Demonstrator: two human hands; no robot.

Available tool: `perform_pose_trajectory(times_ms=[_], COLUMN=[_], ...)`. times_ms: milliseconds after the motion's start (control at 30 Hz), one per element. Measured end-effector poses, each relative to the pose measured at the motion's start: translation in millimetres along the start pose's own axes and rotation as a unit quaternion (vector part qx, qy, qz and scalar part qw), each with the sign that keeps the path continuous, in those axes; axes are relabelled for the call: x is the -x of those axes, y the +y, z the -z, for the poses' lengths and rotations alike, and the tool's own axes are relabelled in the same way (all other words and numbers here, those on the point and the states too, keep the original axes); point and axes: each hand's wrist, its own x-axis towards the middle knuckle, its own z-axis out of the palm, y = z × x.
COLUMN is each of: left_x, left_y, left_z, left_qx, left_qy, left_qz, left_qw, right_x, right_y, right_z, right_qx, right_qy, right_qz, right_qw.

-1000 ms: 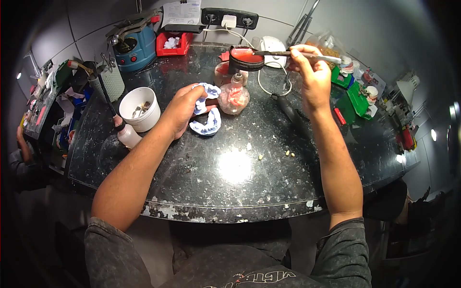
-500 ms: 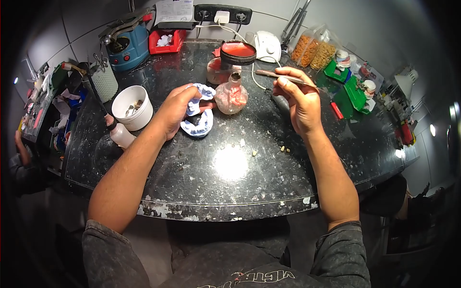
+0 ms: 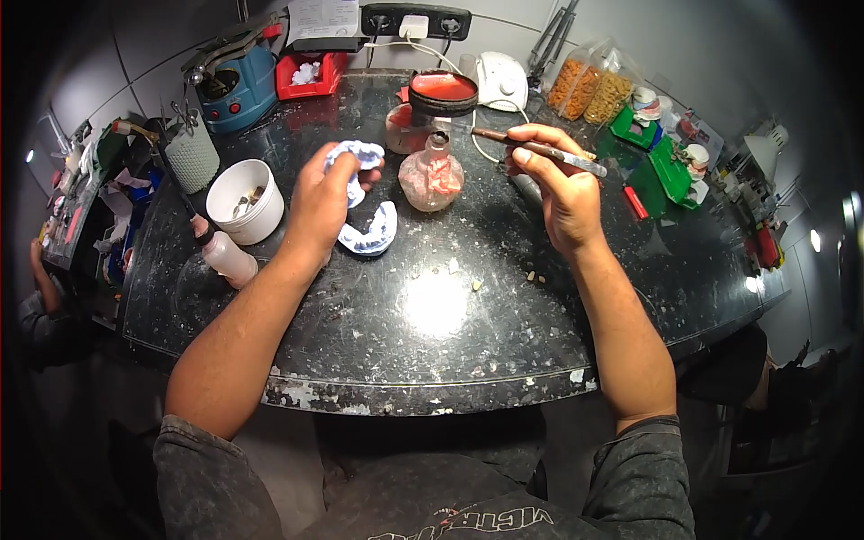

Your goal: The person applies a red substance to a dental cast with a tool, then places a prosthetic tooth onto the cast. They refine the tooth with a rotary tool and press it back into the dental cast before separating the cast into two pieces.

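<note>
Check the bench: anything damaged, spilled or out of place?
Yes: the bench looks chipped along its front edge, pale patches breaking the dark surface. Small yellowish pieces also lie loose on top.

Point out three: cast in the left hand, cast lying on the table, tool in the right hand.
Held cast (image 3: 367,153): head view, on its toothed upper face.
Resting cast (image 3: 381,234): head view, on its curved arch.
Tool (image 3: 560,157): head view, on its shaft.

One head-worn camera faces forward and down at close range over the dark worktable (image 3: 531,333); the wearer's shirt (image 3: 450,490) lies near, the wall (image 3: 504,22) far.
</note>
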Motion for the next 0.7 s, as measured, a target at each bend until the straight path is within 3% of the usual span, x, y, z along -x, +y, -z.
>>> perform_pose_trajectory(times_ms=[67,167,233,367,467,700], left_x=[4,21,34,59,61,51], left_y=[5,21,21,18,13,13], left_z=[-1,-17,-30,-47,-50,-41], left_qx=[-0.048,-0.009,0.098,0.173,0.170,0.137], left_qy=[0.041,0.065,0.051,0.008,-0.002,0.070], left_qz=[-0.108,-0.154,-0.116,-0.035,-0.036,-0.003], left_qw=[0.992,0.986,0.987,0.984,0.985,0.988], right_x=[0,0,0,1,1,1], right_y=[0,0,0,1,1,2], right_z=[0,0,1,1,2,1], right_qx=[0.001,0.008,0.013,0.016,0.020,0.021], right_qy=[0.002,0.004,0.005,0.002,-0.002,0.001], right_qz=[0.001,0.004,0.006,0.007,0.009,0.003], right_qw=[1.000,1.000,1.000,1.000,1.000,1.000])
